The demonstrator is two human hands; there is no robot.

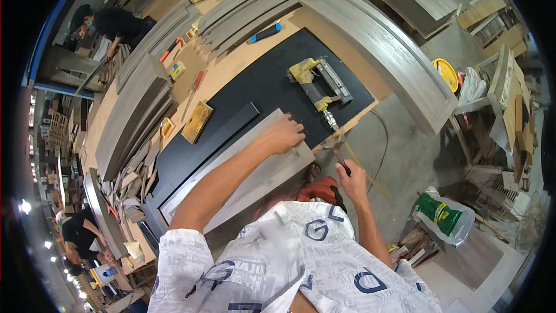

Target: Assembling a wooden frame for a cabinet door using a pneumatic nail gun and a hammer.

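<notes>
My left hand (285, 134) lies on the right end of a grey wooden panel (231, 179), its fingers curled over the far edge. Whether a small piece is under the fingertips is hidden. Held by its dark handle, a hammer (334, 142) is in my right hand (352, 179); the metal head is close to the panel's right corner. The panel lies along the near side of a black board (266, 75). Beyond my left hand, a nail gun (321, 84) partly wrapped in yellow rests on that board, its air fitting toward me. A narrow grey strip (240, 123) lies farther left.
A worn wood block (197, 122), a red-handled tool (196, 86) and a blue utility knife (265, 33) lie around the board. Long grey door panels (382, 46) stand beyond. An air hose (384, 139) hangs at right, near a green bag (443, 217). Two people work at left.
</notes>
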